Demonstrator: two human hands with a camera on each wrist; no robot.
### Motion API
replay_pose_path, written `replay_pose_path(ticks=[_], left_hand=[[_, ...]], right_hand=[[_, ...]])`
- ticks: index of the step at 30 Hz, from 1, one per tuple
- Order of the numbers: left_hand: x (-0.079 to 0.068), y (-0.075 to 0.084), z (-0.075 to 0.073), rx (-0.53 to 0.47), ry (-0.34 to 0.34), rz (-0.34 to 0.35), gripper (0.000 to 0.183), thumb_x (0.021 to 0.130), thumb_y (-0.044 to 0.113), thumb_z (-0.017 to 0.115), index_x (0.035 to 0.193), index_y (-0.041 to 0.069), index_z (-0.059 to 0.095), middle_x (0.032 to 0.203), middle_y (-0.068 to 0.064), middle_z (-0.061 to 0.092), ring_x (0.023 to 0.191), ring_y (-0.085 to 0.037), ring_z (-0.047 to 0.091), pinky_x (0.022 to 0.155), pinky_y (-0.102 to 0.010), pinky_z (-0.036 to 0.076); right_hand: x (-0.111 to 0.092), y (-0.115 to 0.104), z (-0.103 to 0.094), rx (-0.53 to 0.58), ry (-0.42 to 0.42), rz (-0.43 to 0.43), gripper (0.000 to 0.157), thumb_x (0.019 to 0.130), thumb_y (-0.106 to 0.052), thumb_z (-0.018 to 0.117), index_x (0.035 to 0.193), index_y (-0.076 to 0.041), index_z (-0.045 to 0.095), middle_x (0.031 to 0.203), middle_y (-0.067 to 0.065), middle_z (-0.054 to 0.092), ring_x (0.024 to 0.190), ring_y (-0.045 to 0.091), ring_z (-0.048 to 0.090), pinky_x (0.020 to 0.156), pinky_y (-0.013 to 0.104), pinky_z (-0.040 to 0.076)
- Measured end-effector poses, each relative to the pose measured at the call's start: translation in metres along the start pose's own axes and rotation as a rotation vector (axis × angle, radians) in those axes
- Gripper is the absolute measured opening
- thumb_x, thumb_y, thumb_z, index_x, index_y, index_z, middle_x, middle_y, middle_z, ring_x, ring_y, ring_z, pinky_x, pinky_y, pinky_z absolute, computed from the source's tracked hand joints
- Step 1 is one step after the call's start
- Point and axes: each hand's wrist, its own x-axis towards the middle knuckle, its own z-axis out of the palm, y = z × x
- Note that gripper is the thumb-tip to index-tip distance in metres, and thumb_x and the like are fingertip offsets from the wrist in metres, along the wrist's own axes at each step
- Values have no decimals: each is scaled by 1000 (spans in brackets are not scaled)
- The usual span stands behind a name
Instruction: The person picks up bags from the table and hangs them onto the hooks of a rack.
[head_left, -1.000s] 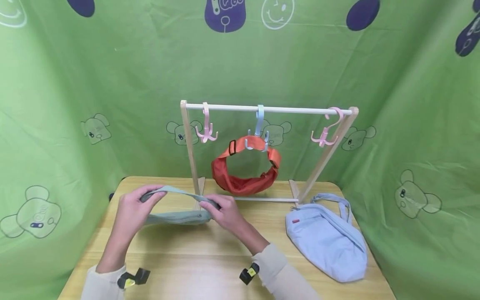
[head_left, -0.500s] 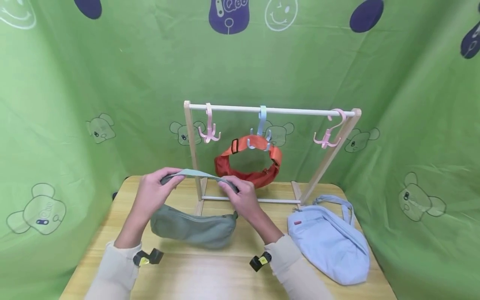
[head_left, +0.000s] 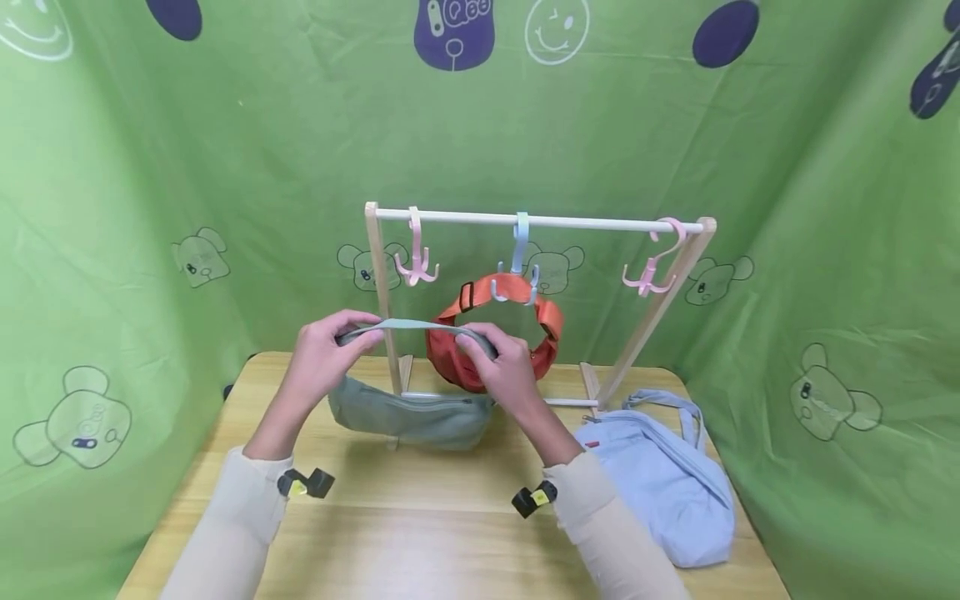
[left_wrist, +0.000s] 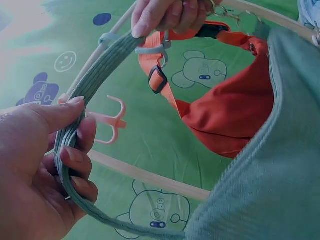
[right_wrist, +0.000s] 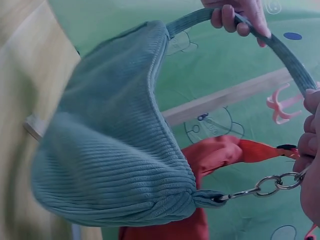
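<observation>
A grey-green corduroy handbag [head_left: 411,419] hangs by its strap [head_left: 416,324] between my two hands, in front of the rack's left side. My left hand [head_left: 318,354] pinches the strap's left part between thumb and fingers. My right hand [head_left: 506,367] grips its right part. In the right wrist view a metal ring chain [right_wrist: 270,186] joins the bag's end to the strap near my right fingers. Just beyond the strap, a pink four-prong hook [head_left: 417,262] hangs from the rack's bar. The bag's body hides part of the rack's left foot.
A red bag [head_left: 453,358] with an orange strap hangs on the blue hook [head_left: 521,242] at the rack's middle. Another pink hook [head_left: 649,271] hangs at the right of the white bar [head_left: 585,222]. A light blue bag [head_left: 667,492] lies on the wooden table [head_left: 420,542].
Both hands have lifted the green handbag and carried it right and toward the rack. Its body now hangs below the strap. The red bag and light blue bag stay in place.
</observation>
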Motion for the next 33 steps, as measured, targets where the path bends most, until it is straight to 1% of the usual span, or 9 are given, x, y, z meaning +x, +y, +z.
replay_pose_path(ticks=[2,6,12,18,20,23,25,29,33], left_hand=[[5,-2,1,3,1,4,24,95,27,77,113,12,76,92,-10,79,70,-14,66,57,-22,49],[15,-2,3,-1,0,11,23,96,29,75,110,11,77,93,-10,79,77,-15,71,60,-22,53],[31,4,5,-14,47,64,26,96,33,76,106,9,79,96,-10,80,81,-21,71,64,-19,54],[42,8,5,-16,75,81,26,96,28,76,106,5,78,100,-14,79,80,-12,69,66,-16,55],[44,8,4,-16,82,77,26,96,27,76,107,4,78,101,-15,79,80,-9,68,67,-15,55],[46,10,3,-23,105,78,27,96,27,75,107,2,77,100,-18,79,79,-6,68,66,-15,55],[49,11,2,-26,129,84,27,96,27,75,107,2,77,98,-18,79,77,-5,68,64,-14,54],[55,12,0,-42,163,77,29,97,30,75,107,4,78,96,-16,79,68,-7,62,55,-16,48],[61,16,2,-77,188,40,29,96,31,75,109,5,78,98,-16,79,68,-8,62,57,-16,49]], right_hand=[[5,0,-3,-18,14,6,8,95,-12,76,102,-8,77,84,8,78,66,9,60,60,16,48],[15,1,-8,-65,33,19,10,95,-14,76,101,-7,78,86,8,79,67,9,61,61,18,50],[33,1,-13,-84,45,45,16,98,-18,72,106,-4,77,87,11,77,62,11,55,58,18,47],[47,0,-12,-121,46,84,19,102,-20,67,108,-4,74,93,12,78,60,14,51,59,26,49],[49,-2,-11,-131,47,98,19,102,-20,67,108,-4,74,93,12,77,61,16,52,74,34,54],[54,-5,-8,-159,38,114,21,103,-22,65,109,-4,74,88,11,74,66,16,56,91,43,51],[57,-6,-6,-179,25,118,23,105,-24,62,109,-4,73,81,9,70,66,16,55,89,41,50],[65,-8,-3,-200,31,92,26,107,-23,59,107,-1,73,73,9,61,62,18,49,63,31,44],[72,-11,-1,-219,67,85,25,105,-18,60,105,2,74,72,12,63,64,21,50,64,30,45]])
